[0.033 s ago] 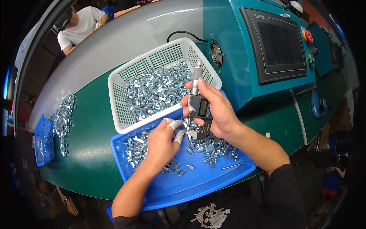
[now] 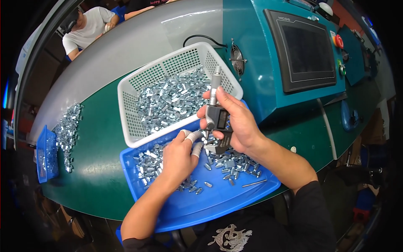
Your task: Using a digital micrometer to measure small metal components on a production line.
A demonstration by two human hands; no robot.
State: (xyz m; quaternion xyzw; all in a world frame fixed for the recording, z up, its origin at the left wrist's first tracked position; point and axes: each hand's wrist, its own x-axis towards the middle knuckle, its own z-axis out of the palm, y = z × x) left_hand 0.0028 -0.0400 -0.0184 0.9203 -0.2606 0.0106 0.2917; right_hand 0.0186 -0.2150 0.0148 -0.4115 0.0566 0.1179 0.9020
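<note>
Up close, the right hand (image 2: 237, 122) wraps its fingers (image 2: 222, 97) around a digital micrometer (image 2: 216, 115), held upright over the blue tray (image 2: 218, 206). Just beside it, the left hand (image 2: 178, 157) pinches a small metal part (image 2: 200, 133) in taped fingertips at the micrometer's lower end. Both forearms rise from the lower edge. Behind stands a white basket (image 2: 130, 122) of parts on the green counter (image 2: 96, 168).

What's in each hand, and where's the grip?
Right hand holds a digital micrometer around its body. Left hand fingertips pinch a small metal part at its lower end; the grip point is too small to tell.
</note>
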